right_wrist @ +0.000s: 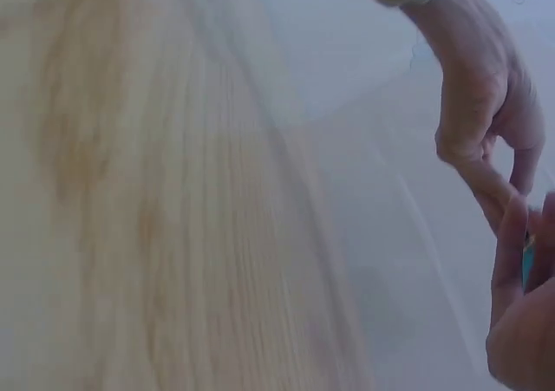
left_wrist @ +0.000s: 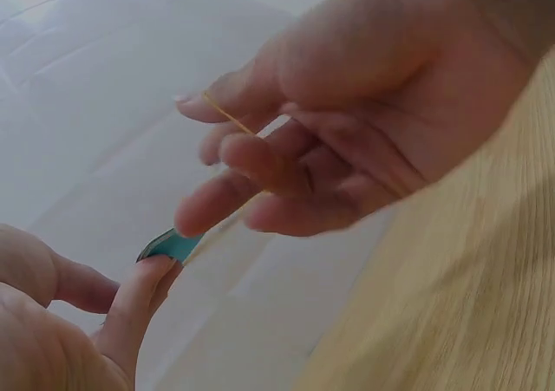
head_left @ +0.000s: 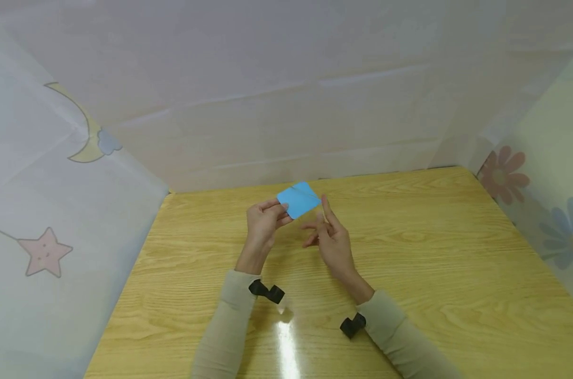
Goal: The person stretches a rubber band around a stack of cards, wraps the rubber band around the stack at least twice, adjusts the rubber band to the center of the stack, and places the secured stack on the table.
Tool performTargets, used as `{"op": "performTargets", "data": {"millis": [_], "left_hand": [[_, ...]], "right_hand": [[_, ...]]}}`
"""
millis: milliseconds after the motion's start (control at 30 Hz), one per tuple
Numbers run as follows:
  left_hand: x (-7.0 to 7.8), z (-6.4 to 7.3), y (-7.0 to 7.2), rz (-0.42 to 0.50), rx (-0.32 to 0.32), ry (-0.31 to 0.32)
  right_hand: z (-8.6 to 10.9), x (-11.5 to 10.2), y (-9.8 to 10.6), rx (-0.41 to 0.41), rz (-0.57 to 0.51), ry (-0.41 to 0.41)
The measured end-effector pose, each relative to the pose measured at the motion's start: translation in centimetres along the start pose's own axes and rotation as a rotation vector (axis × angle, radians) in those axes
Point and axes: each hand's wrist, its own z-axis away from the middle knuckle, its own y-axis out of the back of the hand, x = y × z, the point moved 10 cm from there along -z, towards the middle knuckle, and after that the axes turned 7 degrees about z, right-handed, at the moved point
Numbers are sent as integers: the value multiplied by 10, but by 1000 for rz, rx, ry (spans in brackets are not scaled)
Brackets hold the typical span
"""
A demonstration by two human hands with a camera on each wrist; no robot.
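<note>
In the head view my left hand pinches a light blue card with rounded corners, thumb on top. A thin slanting line crosses its upper part. My right hand is beside the card, its straight index finger at the card's right corner and its other fingers spread apart. From the left wrist, a thin yellow band, likely a rubber band, stretches between the right index finger and thumb. A pale strand also runs from the right fingers toward the card. The right wrist view hides most of the card between both hands.
Both hands are above a wood-grain table. A pale sheet rises behind the table, with printed side sheets left and right. Black wrist mounts sit on both sleeves.
</note>
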Motion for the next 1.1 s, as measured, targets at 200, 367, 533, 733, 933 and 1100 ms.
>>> {"op": "performTargets", "data": {"millis": [200, 367, 533, 733, 933, 1100], "left_hand": [[5, -1, -2, -20, 12, -100], [4, 2, -6, -62, -8, -136], [-2, 5, -12, -116, -85, -118], [-10, 5, -12, -137, -145, -64], [-9, 5, -13, -151, -190, -45], [-9, 6, -14, -161, -226, -29]], "right_hand": [[0, 17, 9, 146, -224, -268], [-2, 26, 12, 123, -355, -432], [-4, 33, 21, 93, -336, -493], [-8, 39, 30, 24, -339, -517], [-10, 38, 32, -116, -320, -502], [-12, 37, 34, -185, -291, -487]]}}
